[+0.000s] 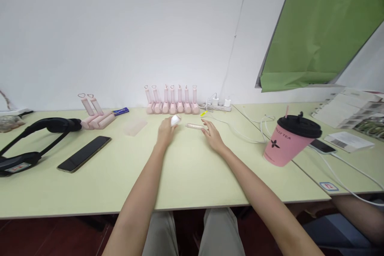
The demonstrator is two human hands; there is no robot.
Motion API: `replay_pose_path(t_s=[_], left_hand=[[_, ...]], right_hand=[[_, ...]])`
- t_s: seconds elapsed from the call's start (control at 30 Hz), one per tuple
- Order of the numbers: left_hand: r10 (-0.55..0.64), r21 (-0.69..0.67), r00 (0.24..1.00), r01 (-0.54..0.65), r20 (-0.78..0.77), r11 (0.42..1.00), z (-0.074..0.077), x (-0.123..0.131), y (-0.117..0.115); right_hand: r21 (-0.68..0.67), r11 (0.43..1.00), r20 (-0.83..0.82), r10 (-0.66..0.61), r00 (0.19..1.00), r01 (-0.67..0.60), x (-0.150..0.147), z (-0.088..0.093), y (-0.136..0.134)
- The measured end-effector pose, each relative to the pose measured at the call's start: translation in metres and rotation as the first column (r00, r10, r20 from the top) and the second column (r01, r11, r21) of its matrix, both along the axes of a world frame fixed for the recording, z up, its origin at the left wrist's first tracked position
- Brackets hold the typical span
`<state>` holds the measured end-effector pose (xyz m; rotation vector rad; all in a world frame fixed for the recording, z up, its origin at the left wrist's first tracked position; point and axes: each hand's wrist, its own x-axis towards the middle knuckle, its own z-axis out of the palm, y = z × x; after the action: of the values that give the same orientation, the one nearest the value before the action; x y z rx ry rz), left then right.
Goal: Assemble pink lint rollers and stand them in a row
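Note:
My left hand is wrapped round a small white-ended object, slightly blurred. Just right of it, a thin clear pinkish tube lies level, its right end at the fingertips of my right hand. The fingers of my right hand are apart; whether they touch the tube is hard to tell. Behind both hands, several pale pink cylinders with upright clear tubes and small loops on top stand in a row by the wall. Two more pink pieces with heart loops are at the left.
A black phone and a black headset lie at the left, near a blue packet and a translucent sheet. A power strip with white cables is behind. At the right are a pink cup, another phone and a person's arm.

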<state>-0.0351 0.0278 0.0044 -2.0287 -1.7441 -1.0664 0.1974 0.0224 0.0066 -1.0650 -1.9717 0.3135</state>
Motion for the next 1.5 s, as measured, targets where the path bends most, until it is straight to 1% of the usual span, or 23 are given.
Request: replay_pose_path(t_s=[0.07,0.13,0.2,0.27,0.33,0.4,0.47,0.57,0.63,0.73,0.77,0.83,0.9,0.97,1.07,1.17,1.3,1.4,1.5], left_hand=[[-0.185,0.060,0.982,0.187,-0.026,0.981,0.002,0.029,-0.002],[-0.337,0.068,0.936,0.344,-0.099,0.937,0.003,0.055,-0.007],[-0.400,0.073,0.908,0.410,-0.125,0.909,0.001,0.073,-0.013],[-0.383,0.087,0.914,0.396,-0.135,0.914,0.000,0.081,-0.019],[-0.326,0.092,0.930,0.345,-0.170,0.934,0.001,0.081,-0.023],[-0.265,0.081,0.940,0.287,-0.213,0.954,0.002,0.077,-0.024],[-0.215,0.072,0.951,0.236,-0.221,0.969,0.003,0.073,-0.024],[-0.183,0.066,0.965,0.198,-0.187,0.978,0.002,0.071,-0.023],[-0.182,0.065,0.965,0.197,-0.190,0.978,0.000,0.072,-0.023],[-0.202,0.063,0.947,0.224,-0.249,0.972,-0.001,0.072,-0.023],[-0.212,0.058,0.940,0.235,-0.266,0.970,-0.002,0.072,-0.023],[-0.228,0.036,0.932,0.248,-0.282,0.968,-0.002,0.072,-0.024],[-0.229,0.011,0.934,0.241,-0.275,0.970,-0.002,0.072,-0.025],[-0.225,-0.009,0.940,0.230,-0.258,0.973,-0.002,0.071,-0.027],[-0.220,-0.028,0.946,0.220,-0.240,0.975,-0.003,0.068,-0.030],[-0.202,-0.016,0.957,0.203,-0.209,0.979,-0.002,0.062,-0.032],[-0.144,0.033,0.984,0.148,-0.107,0.988,0.001,0.043,-0.034],[-0.080,0.082,0.996,0.082,-0.034,0.993,0.006,0.024,-0.035],[-0.011,0.149,0.999,0.005,0.045,0.989,0.011,0.006,-0.034]], right_hand=[[-0.118,0.989,-0.219,0.058,0.974,-0.086,-0.007,0.002,0.000],[-0.177,0.971,-0.388,0.084,0.918,-0.163,-0.011,0.004,0.000],[-0.190,0.959,-0.499,0.089,0.862,-0.209,-0.013,0.006,-0.001],[-0.208,0.941,-0.567,0.106,0.817,-0.267,-0.013,0.009,-0.002],[-0.240,0.909,-0.604,0.135,0.785,-0.341,-0.012,0.013,-0.003],[-0.261,0.887,-0.623,0.147,0.768,-0.381,-0.011,0.016,-0.005],[-0.267,0.883,-0.617,0.150,0.772,-0.386,-0.012,0.016,-0.006],[-0.257,0.899,-0.554,0.164,0.816,-0.355,-0.012,0.013,-0.007],[-0.221,0.930,-0.465,0.163,0.870,-0.293,-0.011,0.010,-0.008],[-0.080,0.986,-0.233,0.126,0.964,-0.148,-0.008,0.009,-0.009],[-0.023,0.994,-0.142,0.103,0.984,-0.108,-0.006,0.010,-0.009],[0.058,0.997,0.033,0.056,0.998,-0.058,-0.003,0.012,-0.009],[0.083,0.996,0.184,0.026,0.983,-0.042,-0.001,0.014,-0.008],[0.087,0.995,0.298,0.010,0.955,-0.038,0.001,0.015,-0.006],[0.093,0.995,0.384,0.000,0.923,-0.039,-0.001,0.017,-0.006],[0.096,0.994,0.429,0.010,0.903,-0.056,-0.007,0.024,-0.004],[0.110,0.975,0.523,0.106,0.846,-0.191,-0.026,0.047,-0.002],[0.097,0.951,0.577,0.188,0.795,-0.295,-0.050,0.069,0.002],[0.074,0.935,0.592,0.239,0.770,-0.347,-0.076,0.089,0.008]])
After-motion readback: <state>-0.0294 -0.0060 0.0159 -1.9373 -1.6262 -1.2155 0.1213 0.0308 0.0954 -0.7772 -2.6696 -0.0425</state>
